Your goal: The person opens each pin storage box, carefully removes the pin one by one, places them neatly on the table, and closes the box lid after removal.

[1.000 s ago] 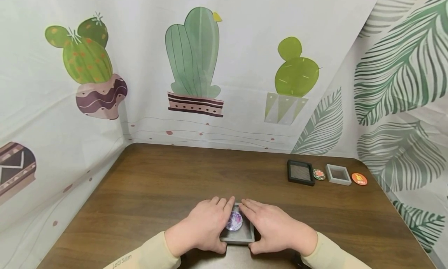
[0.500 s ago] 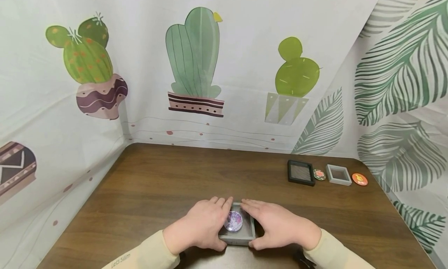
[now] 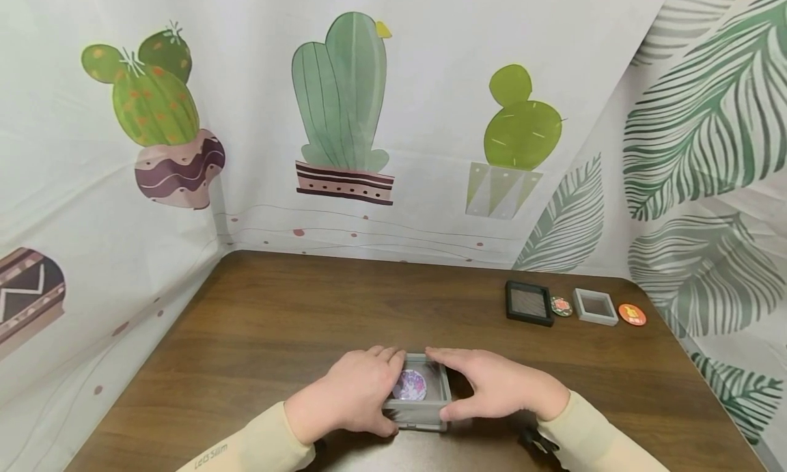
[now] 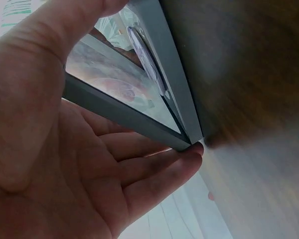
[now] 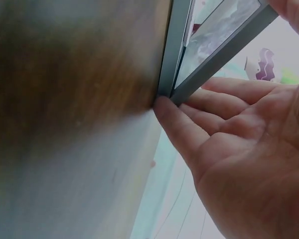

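Observation:
A grey square display case [image 3: 420, 413] with clear panes sits near the table's front, its upper frame raised at the near side. In the left wrist view the upper frame [image 4: 124, 115] and lower frame [image 4: 177, 67] form a V meeting at the far corner. A round purple badge [image 3: 410, 385] lies on the lower half, seen edge-on as a thin disc [image 4: 147, 62]. My left hand [image 3: 359, 393] holds the upper frame's left side, thumb in front, fingers behind. On the right side, my right hand [image 3: 499, 389] grips the same frame [image 5: 224, 52] likewise.
At the table's back right lie a black square case [image 3: 529, 303], a green-and-red round badge [image 3: 561, 307], a light grey case [image 3: 595, 306] and an orange badge [image 3: 632, 314]. A cactus-printed curtain [image 3: 430, 117] hangs behind the brown table [image 3: 277, 308].
The near side of the case's upper frame has lifted, and a gap now shows above the lower frame. Both hands have risen slightly with it, the right one shifting a little right.

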The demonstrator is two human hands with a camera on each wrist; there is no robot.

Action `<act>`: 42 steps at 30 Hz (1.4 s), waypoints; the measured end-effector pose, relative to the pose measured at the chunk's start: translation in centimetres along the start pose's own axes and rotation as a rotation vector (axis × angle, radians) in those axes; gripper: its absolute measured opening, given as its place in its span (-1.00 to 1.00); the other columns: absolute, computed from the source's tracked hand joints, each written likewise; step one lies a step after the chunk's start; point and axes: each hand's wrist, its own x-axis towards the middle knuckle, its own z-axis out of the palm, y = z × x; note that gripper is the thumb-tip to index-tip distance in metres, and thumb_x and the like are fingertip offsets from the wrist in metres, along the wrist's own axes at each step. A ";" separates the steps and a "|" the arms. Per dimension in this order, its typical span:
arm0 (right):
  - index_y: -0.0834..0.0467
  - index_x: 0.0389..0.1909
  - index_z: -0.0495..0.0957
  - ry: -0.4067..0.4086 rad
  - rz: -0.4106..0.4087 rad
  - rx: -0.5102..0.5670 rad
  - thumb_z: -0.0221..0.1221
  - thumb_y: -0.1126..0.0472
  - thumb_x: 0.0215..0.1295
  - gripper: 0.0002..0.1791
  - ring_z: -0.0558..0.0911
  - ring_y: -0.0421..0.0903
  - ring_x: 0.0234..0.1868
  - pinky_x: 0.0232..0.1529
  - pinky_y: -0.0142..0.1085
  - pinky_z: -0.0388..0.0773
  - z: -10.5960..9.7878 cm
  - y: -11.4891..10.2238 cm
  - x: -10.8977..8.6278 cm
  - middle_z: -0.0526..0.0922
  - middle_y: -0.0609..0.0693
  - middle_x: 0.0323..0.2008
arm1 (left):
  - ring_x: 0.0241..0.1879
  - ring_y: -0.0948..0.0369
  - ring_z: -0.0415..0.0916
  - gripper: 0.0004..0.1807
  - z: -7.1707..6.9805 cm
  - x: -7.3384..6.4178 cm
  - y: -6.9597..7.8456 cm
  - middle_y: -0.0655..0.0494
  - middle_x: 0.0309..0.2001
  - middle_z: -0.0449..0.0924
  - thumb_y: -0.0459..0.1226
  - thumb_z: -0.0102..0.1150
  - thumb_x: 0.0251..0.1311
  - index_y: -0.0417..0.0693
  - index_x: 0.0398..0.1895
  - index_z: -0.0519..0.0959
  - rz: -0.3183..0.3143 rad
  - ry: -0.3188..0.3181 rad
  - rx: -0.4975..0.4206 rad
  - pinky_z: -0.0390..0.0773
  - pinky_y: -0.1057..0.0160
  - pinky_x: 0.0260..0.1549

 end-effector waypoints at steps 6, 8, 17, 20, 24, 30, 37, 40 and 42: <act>0.26 0.70 0.31 0.008 0.003 0.019 0.30 -0.39 0.50 0.05 0.52 0.05 0.55 0.51 0.00 0.48 -0.2 0.2 0.0 0.47 0.12 0.60 | 0.38 -0.07 0.63 0.09 0.3 0.0 -0.2 -0.27 0.39 0.64 0.34 0.68 -0.17 -0.27 0.26 0.59 0.006 0.004 -0.005 0.71 0.07 0.20; 0.26 0.70 0.32 0.008 0.002 0.016 0.29 -0.39 0.51 0.04 0.51 0.05 0.55 0.51 0.00 0.48 -0.2 0.2 0.0 0.47 0.12 0.60 | 0.40 -0.09 0.61 0.03 0.4 -0.1 -0.3 -0.28 0.40 0.63 0.33 0.69 -0.16 -0.23 0.19 0.59 -0.002 -0.002 -0.027 0.71 0.04 0.21; 0.31 0.66 0.35 0.028 -0.029 0.005 0.29 -0.33 0.55 -0.02 0.44 0.08 0.61 0.56 0.05 0.41 -0.2 0.2 0.0 0.44 0.15 0.61 | 0.48 -0.10 0.55 -0.06 0.9 -1.0 -0.7 -0.29 0.45 0.57 0.29 0.71 -0.08 -0.18 0.10 0.51 -0.009 0.040 -0.113 0.66 0.00 0.30; 0.31 0.65 0.37 0.043 -0.039 0.014 0.33 -0.29 0.53 -0.03 0.47 0.01 0.56 0.53 0.00 0.45 -0.3 0.3 0.1 0.47 0.10 0.56 | 0.47 -0.10 0.56 -0.06 1.0 -1.3 -0.8 -0.30 0.44 0.58 0.29 0.72 -0.07 -0.19 0.08 0.50 0.006 0.076 -0.110 0.68 0.01 0.27; 0.27 0.66 0.38 0.052 -0.034 0.018 0.34 -0.29 0.52 -0.04 0.52 -0.08 0.47 0.47 -0.05 0.51 -0.3 0.3 0.0 0.50 0.04 0.48 | 0.46 -0.10 0.57 -0.06 1.1 -1.6 -0.7 -0.30 0.40 0.61 0.30 0.74 -0.09 -0.19 0.04 0.49 0.026 0.115 -0.083 0.69 0.03 0.25; 0.23 0.66 0.40 0.054 -0.019 0.028 0.32 -0.28 0.55 -0.08 0.55 -0.09 0.40 0.42 -0.05 0.55 -0.3 0.4 0.0 0.50 0.04 0.43 | 0.37 -0.07 0.65 -0.03 1.1 -1.6 -0.7 -0.21 0.29 0.69 0.34 0.75 -0.19 -0.14 0.00 0.47 0.046 0.174 -0.026 0.73 0.04 0.18; 0.21 0.63 0.45 0.074 -0.018 0.038 0.28 -0.20 0.61 -0.20 0.57 -0.11 0.33 0.38 -0.05 0.57 -0.3 1.1 0.0 0.52 0.04 0.36 | 0.07 0.10 0.71 0.00 0.7 -1.6 -0.7 0.05 0.02 0.69 0.38 0.76 -0.26 -0.08 0.00 0.46 0.066 0.234 0.013 0.76 0.14 -0.19; 0.21 0.64 0.44 0.075 -0.020 0.058 0.27 -0.17 0.63 -0.23 0.57 -0.12 0.33 0.37 -0.06 0.58 -0.4 1.2 -0.1 0.54 0.03 0.36 | 0.13 0.06 0.71 0.14 0.6 -1.6 -0.7 -0.08 0.24 0.65 0.35 0.77 -0.24 -0.20 0.24 0.47 0.066 0.219 -0.007 0.78 0.13 -0.13; 0.21 0.64 0.43 0.075 -0.022 0.071 0.25 -0.15 0.64 -0.24 0.58 -0.13 0.33 0.35 -0.07 0.59 -0.5 1.3 -0.2 0.56 0.03 0.36 | 0.18 -0.01 0.72 0.28 0.6 -1.6 -0.7 -0.17 0.38 0.57 0.34 0.78 -0.23 -0.28 0.41 0.42 0.066 0.210 -0.027 0.80 0.10 -0.08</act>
